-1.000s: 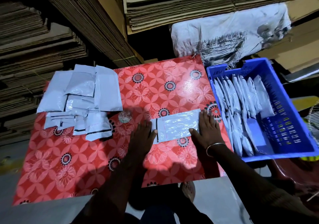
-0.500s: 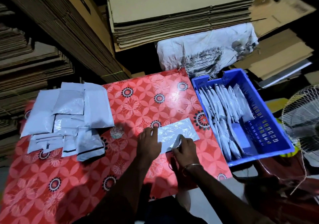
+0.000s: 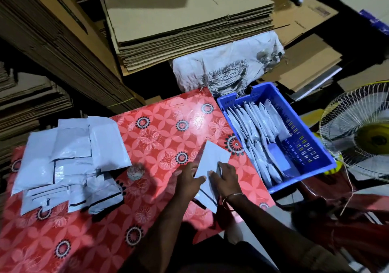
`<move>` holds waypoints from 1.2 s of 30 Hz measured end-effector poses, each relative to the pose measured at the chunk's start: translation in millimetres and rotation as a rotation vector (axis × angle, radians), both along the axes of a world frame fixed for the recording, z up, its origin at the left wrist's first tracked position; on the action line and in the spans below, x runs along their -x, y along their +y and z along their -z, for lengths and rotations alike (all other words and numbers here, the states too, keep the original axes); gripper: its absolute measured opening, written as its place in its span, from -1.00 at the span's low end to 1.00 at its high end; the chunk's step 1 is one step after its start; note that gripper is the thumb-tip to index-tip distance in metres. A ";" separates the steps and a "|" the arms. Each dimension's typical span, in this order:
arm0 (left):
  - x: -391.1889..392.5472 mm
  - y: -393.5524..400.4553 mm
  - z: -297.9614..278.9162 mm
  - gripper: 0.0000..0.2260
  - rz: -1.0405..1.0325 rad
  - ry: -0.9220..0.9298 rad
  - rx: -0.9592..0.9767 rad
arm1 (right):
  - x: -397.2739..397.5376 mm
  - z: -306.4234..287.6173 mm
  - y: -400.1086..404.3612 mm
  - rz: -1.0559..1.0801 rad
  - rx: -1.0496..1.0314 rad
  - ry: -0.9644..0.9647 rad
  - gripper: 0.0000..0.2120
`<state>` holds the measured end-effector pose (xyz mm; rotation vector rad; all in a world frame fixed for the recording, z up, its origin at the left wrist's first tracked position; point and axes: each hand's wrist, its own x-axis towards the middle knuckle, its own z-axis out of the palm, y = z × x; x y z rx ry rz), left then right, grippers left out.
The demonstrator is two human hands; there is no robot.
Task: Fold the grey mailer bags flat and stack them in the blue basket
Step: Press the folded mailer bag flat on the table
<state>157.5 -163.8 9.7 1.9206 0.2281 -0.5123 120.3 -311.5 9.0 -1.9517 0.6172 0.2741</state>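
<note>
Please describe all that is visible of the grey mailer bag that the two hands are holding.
The mailer bag is pale grey, smooth plastic by its look, with a dark strip near its lower end. It stands tilted, lifted off the red flowered table near its front edge, left of the blue basket. The left hand and the right hand pinch it mid-fold.

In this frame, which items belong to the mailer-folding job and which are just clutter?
Job: mailer bag held by left hand and right hand; unfolded pile; blue basket.

Clutter: cardboard stack, fan, white sack.
</note>
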 end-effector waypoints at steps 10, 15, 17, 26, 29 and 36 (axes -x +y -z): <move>0.1 -109.8 -11.7 -0.77 0.095 -0.039 0.155 | -18.1 -5.1 -106.8 0.201 -0.065 -0.125 -0.64; -4.2 -191.7 -4.9 -0.83 0.114 -0.022 0.127 | -15.7 16.9 -182.1 0.218 0.009 -0.140 -0.68; -6.8 -225.7 4.6 -0.75 0.117 0.005 0.100 | -20.0 30.3 -212.5 0.203 -0.004 -0.099 -0.67; -27.4 -329.9 39.7 -0.72 0.022 0.159 -0.055 | -64.0 93.6 -314.1 0.076 -0.096 0.051 -0.67; -31.0 -346.8 51.9 -0.68 0.050 0.178 -0.160 | -71.4 113.7 -329.8 0.008 -0.121 0.100 -0.66; -32.3 -376.8 82.1 -0.84 0.117 0.203 -0.411 | -82.7 164.6 -341.0 -0.113 -0.038 0.172 -0.64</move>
